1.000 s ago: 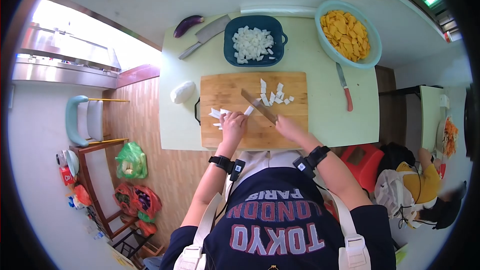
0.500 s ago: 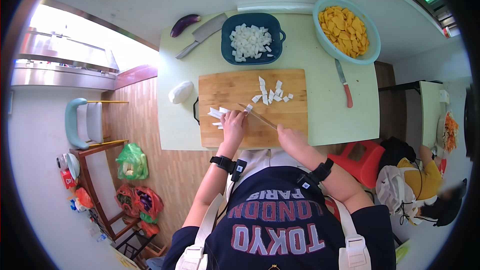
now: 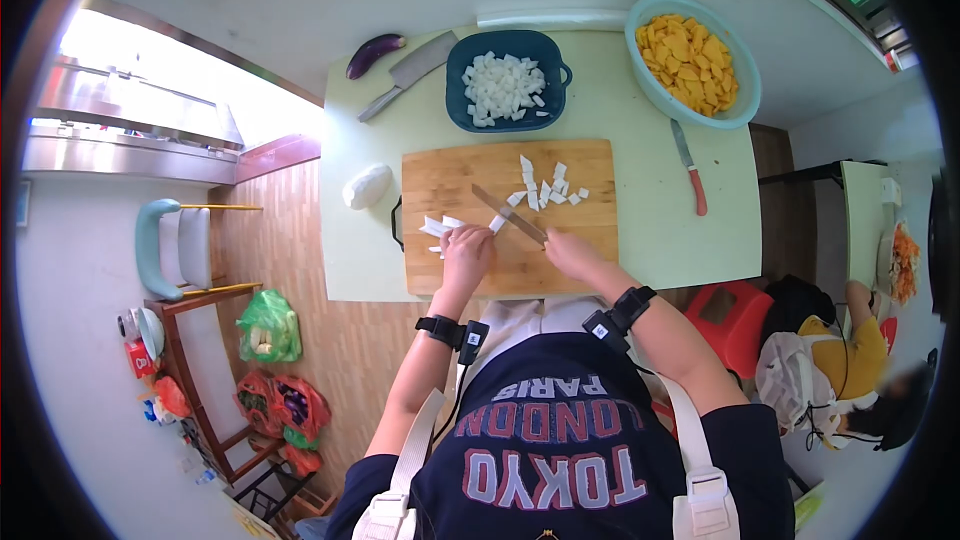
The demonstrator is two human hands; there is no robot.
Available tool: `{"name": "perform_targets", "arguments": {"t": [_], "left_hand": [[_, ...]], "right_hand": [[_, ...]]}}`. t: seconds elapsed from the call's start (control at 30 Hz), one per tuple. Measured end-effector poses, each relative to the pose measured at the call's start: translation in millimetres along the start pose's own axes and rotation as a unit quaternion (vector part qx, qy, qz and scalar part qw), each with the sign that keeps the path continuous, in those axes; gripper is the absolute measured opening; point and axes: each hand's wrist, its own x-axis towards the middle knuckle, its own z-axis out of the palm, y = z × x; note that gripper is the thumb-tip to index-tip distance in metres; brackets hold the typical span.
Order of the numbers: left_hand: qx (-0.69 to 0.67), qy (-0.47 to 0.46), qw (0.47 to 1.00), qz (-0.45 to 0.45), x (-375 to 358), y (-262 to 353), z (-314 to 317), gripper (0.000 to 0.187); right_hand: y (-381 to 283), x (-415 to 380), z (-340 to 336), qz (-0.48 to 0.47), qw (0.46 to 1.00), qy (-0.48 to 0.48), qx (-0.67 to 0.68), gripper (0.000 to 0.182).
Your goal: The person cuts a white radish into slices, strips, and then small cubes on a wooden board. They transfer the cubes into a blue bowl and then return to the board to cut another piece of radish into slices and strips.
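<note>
A wooden cutting board (image 3: 470, 175) lies on the pale green table (image 3: 650, 220). My left hand (image 3: 466, 252) presses down on white vegetable strips (image 3: 436, 227) at the board's near left. My right hand (image 3: 570, 252) grips a knife (image 3: 510, 215) whose blade slants up-left, its edge beside a cut piece next to my left fingers. A pile of white cubes (image 3: 545, 190) sits on the board's right half.
A dark blue basket (image 3: 560, 80) of white cubes, a cleaver (image 3: 410, 72) and an eggplant (image 3: 375, 53) lie at the far side. A teal bowl (image 3: 748, 90) holds orange slices; a red-handled knife (image 3: 688, 170) lies below it. A peeled white root (image 3: 366, 185) rests left. Another person crouches at right.
The knife dropped low to the board half a second ago, then came back up and to the right. My left hand stayed on the strips.
</note>
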Motion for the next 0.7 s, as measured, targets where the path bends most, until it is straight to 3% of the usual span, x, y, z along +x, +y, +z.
{"name": "perform_targets", "arguments": {"t": [0.07, 0.13, 0.33, 0.47, 0.7], "left_hand": [[-0.029, 0.007, 1.000, -0.006, 0.3, -0.9, -3.3, 0.008], [0.014, 0.038, 0.999, -0.029, -5.3, -1.5, -5.9, 0.007], [0.091, 0.036, 0.995, -0.024, -2.2, 2.1, 4.5, 0.004], [0.088, 0.015, 0.996, -0.017, -2.8, -1.4, 11.5, 0.002], [0.076, 0.028, 0.997, -0.011, -3.7, -4.0, 11.4, 0.001]], "right_hand": [[5.3, -3.7, -7.5, -0.018, 0.999, 0.015, 0.041, 0.012], [-11.4, -24.0, -26.9, 0.012, 0.999, -0.023, -0.046, 0.013], [-25.1, -48.6, -24.6, 0.014, 0.994, -0.037, -0.100, 0.012], [-34.3, -49.8, -27.2, 0.037, 0.993, -0.071, -0.092, 0.011], [-19.2, -20.7, 0.7, 0.013, 0.999, -0.026, -0.032, 0.015]]}}
